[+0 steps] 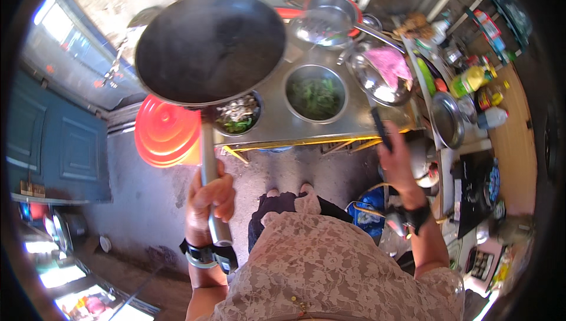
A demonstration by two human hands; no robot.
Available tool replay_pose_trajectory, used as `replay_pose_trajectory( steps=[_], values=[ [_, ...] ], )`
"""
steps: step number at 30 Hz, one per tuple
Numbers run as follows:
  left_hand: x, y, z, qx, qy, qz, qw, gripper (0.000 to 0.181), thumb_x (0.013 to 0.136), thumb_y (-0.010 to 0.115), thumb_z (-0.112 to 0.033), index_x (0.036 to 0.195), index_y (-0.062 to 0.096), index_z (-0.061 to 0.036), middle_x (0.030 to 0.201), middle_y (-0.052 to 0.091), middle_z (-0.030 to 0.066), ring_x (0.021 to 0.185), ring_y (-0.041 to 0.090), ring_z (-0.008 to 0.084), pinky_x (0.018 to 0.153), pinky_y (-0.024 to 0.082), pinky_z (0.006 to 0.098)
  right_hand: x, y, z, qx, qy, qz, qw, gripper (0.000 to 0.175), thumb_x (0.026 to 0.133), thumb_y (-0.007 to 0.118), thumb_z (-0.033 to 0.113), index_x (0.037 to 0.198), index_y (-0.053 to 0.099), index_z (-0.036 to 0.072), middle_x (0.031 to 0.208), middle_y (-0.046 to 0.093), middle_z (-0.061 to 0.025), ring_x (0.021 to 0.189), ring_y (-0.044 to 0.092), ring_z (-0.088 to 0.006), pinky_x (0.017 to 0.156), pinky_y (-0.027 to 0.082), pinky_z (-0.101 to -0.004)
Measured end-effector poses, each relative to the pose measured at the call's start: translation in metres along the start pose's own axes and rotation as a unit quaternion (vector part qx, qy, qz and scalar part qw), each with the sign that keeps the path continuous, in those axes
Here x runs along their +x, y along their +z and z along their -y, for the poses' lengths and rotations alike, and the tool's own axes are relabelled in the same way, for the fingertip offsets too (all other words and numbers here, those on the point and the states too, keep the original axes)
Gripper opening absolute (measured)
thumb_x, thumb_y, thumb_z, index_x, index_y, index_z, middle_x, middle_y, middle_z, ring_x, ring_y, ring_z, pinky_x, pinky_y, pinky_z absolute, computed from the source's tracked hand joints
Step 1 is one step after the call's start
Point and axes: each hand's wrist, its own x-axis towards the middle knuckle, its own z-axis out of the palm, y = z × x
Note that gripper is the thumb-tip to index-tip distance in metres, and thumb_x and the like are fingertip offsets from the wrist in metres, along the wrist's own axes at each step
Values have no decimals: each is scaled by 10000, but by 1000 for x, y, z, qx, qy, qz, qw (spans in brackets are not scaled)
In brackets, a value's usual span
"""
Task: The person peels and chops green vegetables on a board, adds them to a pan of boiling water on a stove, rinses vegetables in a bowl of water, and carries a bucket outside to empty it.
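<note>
My left hand [212, 197] grips the metal handle [208, 153] of a dark wok [210, 46]. The wok is held up over the left part of the steel worktop, and its inside looks bare and hazy with steam. In my right hand [398, 159] is the black handle [381, 128] of a utensil whose far end reaches a shiny metal bowl [382, 95]. A pink cloth [389, 66] lies on that bowl. Between the hands, a round steel pot [316, 93] holds green leafy vegetables. Partly under the wok, another pot [240, 115] contains greens and pale chopped pieces.
A red-lidded bucket [166, 130] stands left of the steel worktop [283, 128]. Behind it are a long-handled steel pan [331, 15] and a red basin. A right-hand counter holds a yellow oil bottle [471, 80], a metal basin [446, 119] and a black cooktop [475, 188].
</note>
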Motion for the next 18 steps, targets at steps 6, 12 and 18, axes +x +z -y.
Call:
replay_pose_trajectory(
  steps=[6,12,18],
  values=[
    [9,-16,-17,10,23,58,998,216,812,461,-67,984,358,12,550,335,-1,340,339,53,271,319,189,-17,49,-86,-299,-47,-36,952,485,779,459,78,1247,362,160,846,528,-137,734,541,-325,629,445,-402],
    [6,-9,-33,-32,38,82,995,252,796,467,-60,995,352,42,536,344,6,325,367,57,269,370,193,-33,53,-77,-313,-50,-88,944,476,780,443,46,1237,392,169,737,503,-111,666,542,-291,535,444,-372],
    [18,-5,-53,-104,8,144,984,257,799,478,-35,968,297,38,549,359,25,335,386,78,270,358,204,-30,42,-81,121,31,-126,984,402,837,441,88,1233,376,118,666,484,-78,519,476,-167,438,383,-249]
  ],
)
